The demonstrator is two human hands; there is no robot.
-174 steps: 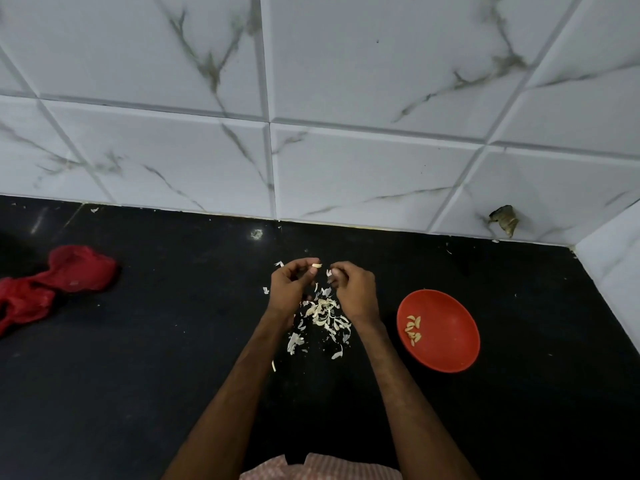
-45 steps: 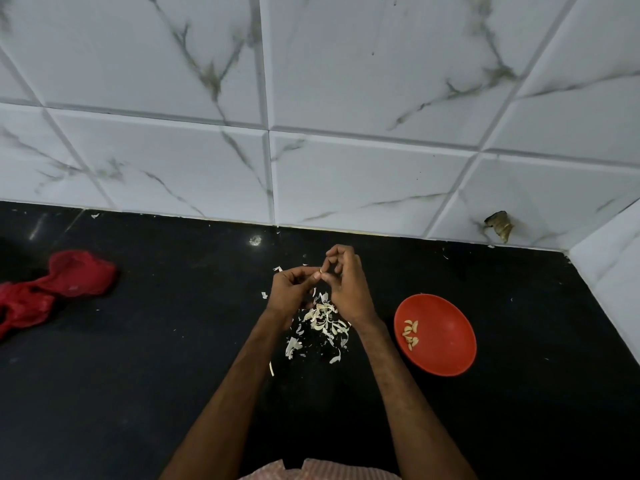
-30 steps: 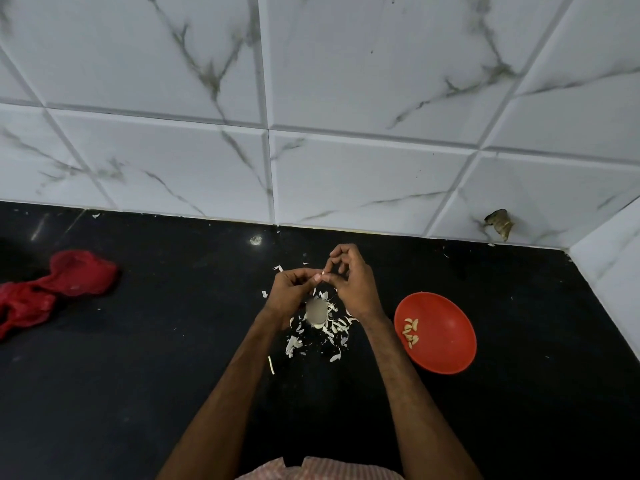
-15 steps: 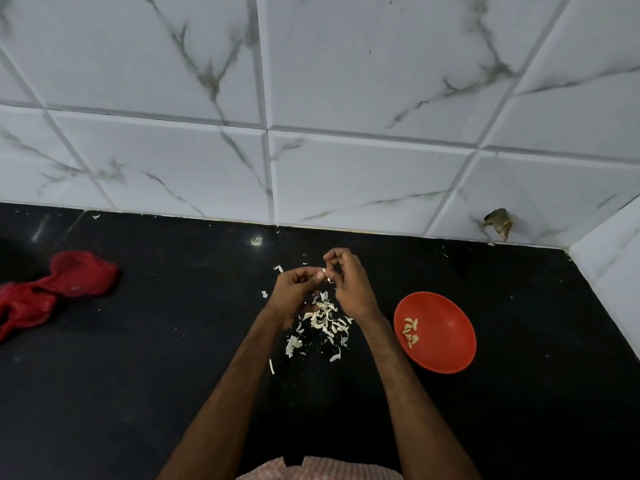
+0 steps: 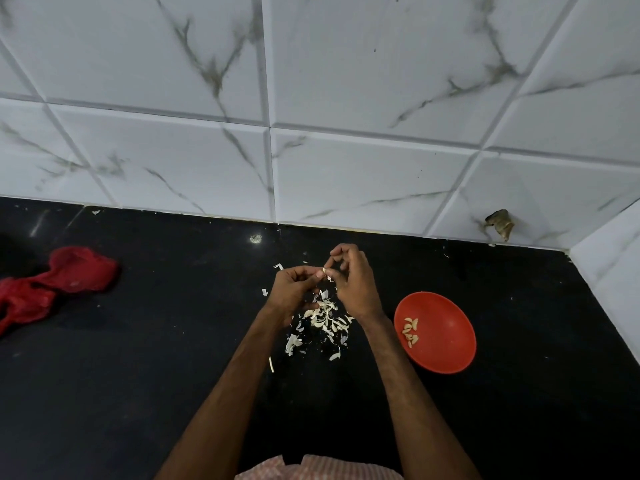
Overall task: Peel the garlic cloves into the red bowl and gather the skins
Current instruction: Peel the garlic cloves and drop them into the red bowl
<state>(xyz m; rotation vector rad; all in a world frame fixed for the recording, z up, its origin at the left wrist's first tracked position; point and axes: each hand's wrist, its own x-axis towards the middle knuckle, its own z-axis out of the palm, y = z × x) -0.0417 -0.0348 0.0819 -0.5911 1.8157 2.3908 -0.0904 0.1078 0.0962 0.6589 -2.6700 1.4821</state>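
Garlic clove [image 5: 325, 270]: small, pale, mostly hidden, pinched between the fingertips of the left hand [image 5: 293, 289] and right hand [image 5: 354, 283], above the skin pile [image 5: 325, 317] on the black counter [image 5: 138, 375]. Change: a flake falling under the hands a second ago now lies in the pile. The clove is not released, so peeling is judged unfinished. The red bowl [image 5: 450, 358], right of the hands, shows the same few peeled cloves [image 5: 410, 330]. Skins are scattered and ungathered. Red cloth [image 5: 52, 282] is far left.
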